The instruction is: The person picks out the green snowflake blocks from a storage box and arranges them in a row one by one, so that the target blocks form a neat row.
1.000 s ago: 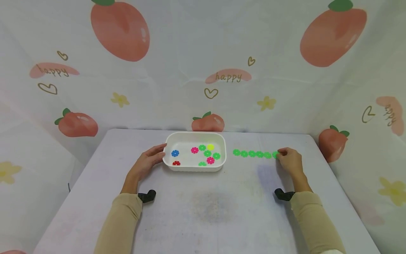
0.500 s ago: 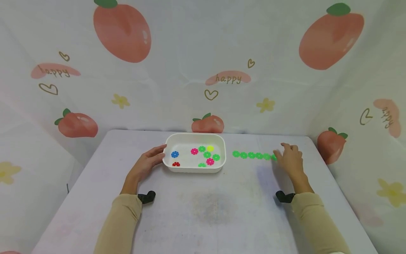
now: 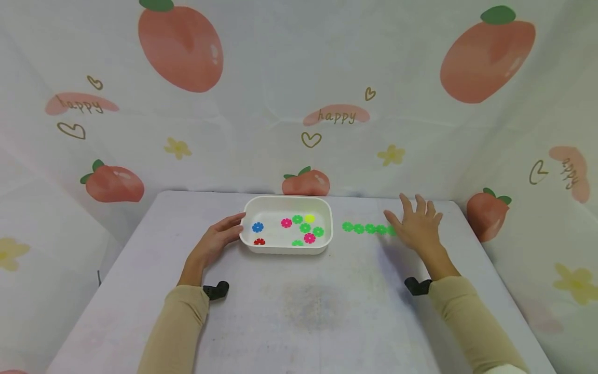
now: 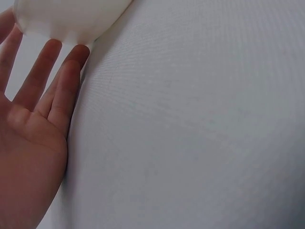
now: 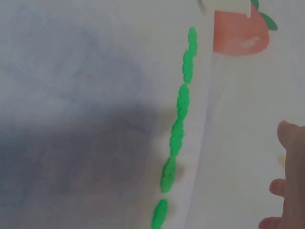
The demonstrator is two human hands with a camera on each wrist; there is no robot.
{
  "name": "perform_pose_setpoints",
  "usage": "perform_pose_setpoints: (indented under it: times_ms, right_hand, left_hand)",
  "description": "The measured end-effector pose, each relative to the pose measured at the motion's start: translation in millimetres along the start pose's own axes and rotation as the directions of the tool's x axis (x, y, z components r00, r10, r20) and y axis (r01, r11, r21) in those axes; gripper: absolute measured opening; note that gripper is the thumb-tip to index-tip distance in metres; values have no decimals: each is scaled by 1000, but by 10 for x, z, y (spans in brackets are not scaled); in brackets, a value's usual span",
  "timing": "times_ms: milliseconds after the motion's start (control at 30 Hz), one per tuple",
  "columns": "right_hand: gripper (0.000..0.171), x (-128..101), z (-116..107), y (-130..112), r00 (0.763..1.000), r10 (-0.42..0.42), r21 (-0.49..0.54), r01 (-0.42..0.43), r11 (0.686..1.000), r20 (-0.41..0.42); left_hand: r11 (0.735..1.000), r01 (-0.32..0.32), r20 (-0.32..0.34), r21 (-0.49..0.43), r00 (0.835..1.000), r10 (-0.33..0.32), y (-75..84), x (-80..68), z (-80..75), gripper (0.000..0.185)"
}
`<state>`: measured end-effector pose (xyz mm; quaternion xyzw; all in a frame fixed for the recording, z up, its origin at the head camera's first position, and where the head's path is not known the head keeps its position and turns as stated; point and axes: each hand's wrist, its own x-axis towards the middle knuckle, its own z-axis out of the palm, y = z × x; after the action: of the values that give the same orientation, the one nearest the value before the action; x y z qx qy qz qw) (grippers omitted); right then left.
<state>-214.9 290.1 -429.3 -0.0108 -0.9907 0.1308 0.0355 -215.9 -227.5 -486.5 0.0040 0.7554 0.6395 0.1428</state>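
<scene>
A: Where is the tray [image 3: 247, 240] in this?

B: On the table [image 3: 303, 306], toward its far edge. It is white and holds loose flower discs: a blue disc [image 3: 257, 227] at the end nearest the left hand, a red one [image 3: 259, 241], two pink, a yellow and several green.

A: And the left hand [image 3: 216, 241]?

B: It lies flat just beside the tray's short end. The fingers [image 4: 71, 67] are straight and relaxed, and their tips touch the tray's outer wall. They grasp nothing.

A: The green row [image 3: 365, 228]?

B: It lies on the table on the other side of the tray, running away from it in a line.

A: The right hand [image 3: 417, 226]?

B: It is over the end of the row farthest from the tray, fingers spread and released, holding nothing.
</scene>
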Motion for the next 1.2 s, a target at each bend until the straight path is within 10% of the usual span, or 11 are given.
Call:
perform_pose_setpoints:
  times_ms: [1200]
  right_hand:
    - [85,37,194,-1081,952,-302,-116,306,945,46]
  left_hand:
    - [1000,11,2,20,1000,-11,26,-21,-2,52]
